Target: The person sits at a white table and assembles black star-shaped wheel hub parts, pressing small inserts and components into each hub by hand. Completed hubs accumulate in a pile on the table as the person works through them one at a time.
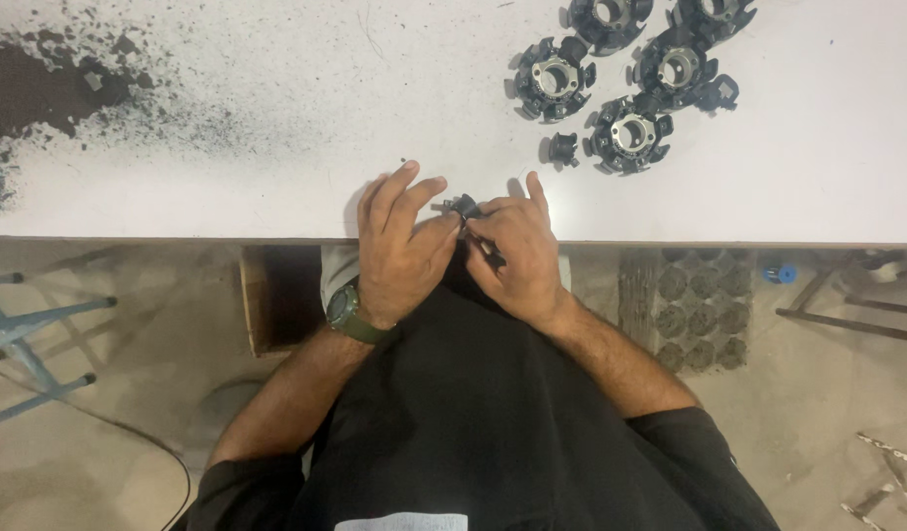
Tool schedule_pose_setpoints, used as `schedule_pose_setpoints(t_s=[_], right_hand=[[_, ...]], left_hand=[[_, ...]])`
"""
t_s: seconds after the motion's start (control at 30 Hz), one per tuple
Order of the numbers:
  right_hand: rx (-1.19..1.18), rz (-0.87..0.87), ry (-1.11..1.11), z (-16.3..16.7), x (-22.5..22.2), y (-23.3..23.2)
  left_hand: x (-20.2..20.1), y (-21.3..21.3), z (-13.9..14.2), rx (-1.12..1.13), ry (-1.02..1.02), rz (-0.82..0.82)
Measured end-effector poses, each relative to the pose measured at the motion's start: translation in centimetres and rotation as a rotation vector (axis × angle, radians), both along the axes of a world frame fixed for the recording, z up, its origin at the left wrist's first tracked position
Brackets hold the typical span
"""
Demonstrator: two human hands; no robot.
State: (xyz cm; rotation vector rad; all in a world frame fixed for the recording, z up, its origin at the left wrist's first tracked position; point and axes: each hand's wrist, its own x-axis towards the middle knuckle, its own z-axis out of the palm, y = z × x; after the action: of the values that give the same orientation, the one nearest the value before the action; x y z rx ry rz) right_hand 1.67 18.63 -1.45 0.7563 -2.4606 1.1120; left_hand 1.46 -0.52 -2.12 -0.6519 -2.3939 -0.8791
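Two hands pinching one small black part (pixel 465 206) at the white tabletop (pixel 276 187) edge, left hand (pixel 399 246) with green wristwatch (pixel 347 312), right hand (pixel 517 256) meeting it, five black stator rings (pixel 625 133) well apart beyond, dark powder (pixel 40 88) far left.

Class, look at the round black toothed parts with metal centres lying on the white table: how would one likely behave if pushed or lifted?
One toothed part looks rigid, so it probably keeps its shape. Lying flat, it likely slides rather than rolls. Its metal centre suggests some weight for its size.
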Motion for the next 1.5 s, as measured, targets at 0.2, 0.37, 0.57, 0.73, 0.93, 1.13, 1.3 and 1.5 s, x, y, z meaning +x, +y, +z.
schedule_pose_setpoints(t_s=[0.2, 0.37, 0.57, 0.73, 0.93, 1.13, 1.3, 1.5], right_hand=[[-0.001, -0.007, -0.003, -0.4, 0.1, 0.0], [0.005, -0.027, 0.01, -0.9, 0.2, -0.1], [-0.046, 0.099, 0.082, -1.7, 0.6, 0.0], [-0.015, 0.053, 0.099, -2.0, 0.4, -0.3], [0.029, 0.012, 0.115, -1.2, 0.4, -0.8], [0.043, 0.032, 0.097, -0.1, 0.1, -0.8], [0.135, -0.064, 0.12, 1.0, -0.1, 0.3], [0.231, -0.088, 0.02, 1.0, -1.1, 0.5]], left_hand=[[-0.1, -0.2, 0.4, 0.103, -0.239, 0.024], [-0.2, -0.1, 0.5, 0.103, -0.29, 0.04], [-0.3, -0.2, 0.4, 0.125, -0.276, 0.034], [-0.4, -0.5, 0.5, 0.134, -0.3, 0.01], [-0.4, -0.6, 0.4, 0.176, -0.295, -0.008], [-0.2, -0.9, 0.8, 0.172, -0.323, -0.009], [-0.6, -1.0, 1.0, 0.195, -0.302, 0.0], [-1.3, -1.6, 2.2, 0.018, -0.32, 0.011]])
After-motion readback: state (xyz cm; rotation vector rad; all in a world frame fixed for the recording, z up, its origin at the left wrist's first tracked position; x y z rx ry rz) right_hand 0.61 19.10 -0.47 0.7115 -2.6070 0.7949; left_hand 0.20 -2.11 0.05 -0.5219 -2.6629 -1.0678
